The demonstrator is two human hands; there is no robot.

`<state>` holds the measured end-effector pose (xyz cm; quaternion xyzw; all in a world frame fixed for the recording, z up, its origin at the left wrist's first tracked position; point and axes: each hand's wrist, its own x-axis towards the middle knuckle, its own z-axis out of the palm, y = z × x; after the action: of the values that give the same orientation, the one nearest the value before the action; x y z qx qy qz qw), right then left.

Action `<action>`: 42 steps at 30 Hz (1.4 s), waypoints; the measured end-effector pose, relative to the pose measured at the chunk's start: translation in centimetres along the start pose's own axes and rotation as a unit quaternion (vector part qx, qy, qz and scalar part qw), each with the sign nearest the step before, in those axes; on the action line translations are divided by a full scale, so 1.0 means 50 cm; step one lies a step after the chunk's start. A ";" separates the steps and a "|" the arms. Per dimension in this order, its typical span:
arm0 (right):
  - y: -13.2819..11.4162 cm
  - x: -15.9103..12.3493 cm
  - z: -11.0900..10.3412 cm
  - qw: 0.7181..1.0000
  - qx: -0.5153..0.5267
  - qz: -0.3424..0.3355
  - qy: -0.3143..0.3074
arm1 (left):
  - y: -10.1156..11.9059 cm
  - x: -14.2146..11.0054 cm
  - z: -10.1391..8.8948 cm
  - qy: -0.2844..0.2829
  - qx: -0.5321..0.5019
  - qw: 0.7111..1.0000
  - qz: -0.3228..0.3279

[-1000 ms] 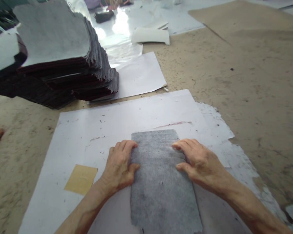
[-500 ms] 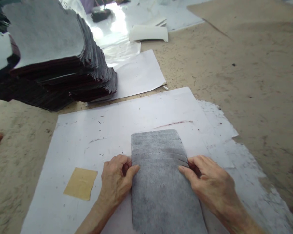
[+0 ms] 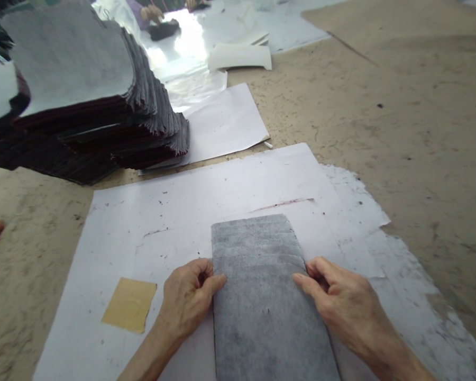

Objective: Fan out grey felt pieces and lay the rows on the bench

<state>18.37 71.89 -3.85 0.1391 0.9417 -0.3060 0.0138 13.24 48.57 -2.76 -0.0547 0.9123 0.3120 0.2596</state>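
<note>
A grey, felt-like sheet or panel (image 3: 262, 307) with a creased upper part lies on white paper (image 3: 174, 203), its near end cut off by the frame. My left hand (image 3: 188, 299) pinches its left edge, thumb on top and fingers curled at the side. On the opposite edge, my right hand (image 3: 339, 301) grips it the same way, at about the same height. Whether it is one layer or several, I cannot tell. A tan square patch (image 3: 130, 305) rests on the paper to the left of my left hand.
A tall stack of grey-faced dark pieces (image 3: 71, 63) leans at the upper left. Behind the work paper lie another white sheet (image 3: 226, 121) and a curved white piece (image 3: 241, 56). Brown paper (image 3: 432, 106) covers the table at right. Another person's hand (image 3: 153, 13) shows far back.
Both hands keep their hold on the grey panel, which sits slightly lower in view. At the far back, another person's hand has come into sight.
</note>
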 end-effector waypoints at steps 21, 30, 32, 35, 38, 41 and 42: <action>-0.006 0.006 -0.003 1.000 0.016 0.009 -0.004 | -0.008 0.001 0.004 0.011 -0.020 0.998 0.057; -0.003 0.004 -0.006 0.999 0.045 0.016 -0.013 | -0.011 -0.001 0.004 0.012 -0.024 0.998 0.056; -0.004 0.004 -0.008 0.998 0.051 0.016 -0.016 | -0.013 0.000 0.004 0.009 -0.029 0.997 0.066; -0.005 0.004 -0.009 0.998 0.055 0.017 -0.021 | -0.015 0.000 0.005 0.008 -0.029 0.997 0.070; -0.006 0.004 -0.008 0.998 0.055 0.017 -0.022 | -0.012 0.001 0.007 0.013 -0.026 0.998 0.061; -0.007 0.003 -0.004 0.999 0.038 0.021 -0.010 | -0.009 0.000 0.012 0.029 -0.029 0.998 0.047; -0.007 0.004 -0.003 0.999 0.027 0.025 -0.005 | -0.008 -0.001 0.014 0.037 -0.029 0.998 0.039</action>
<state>18.10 71.75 -3.52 0.1612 0.9292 -0.3318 0.0220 13.71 48.64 -3.41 -0.0383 0.9135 0.3455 0.2115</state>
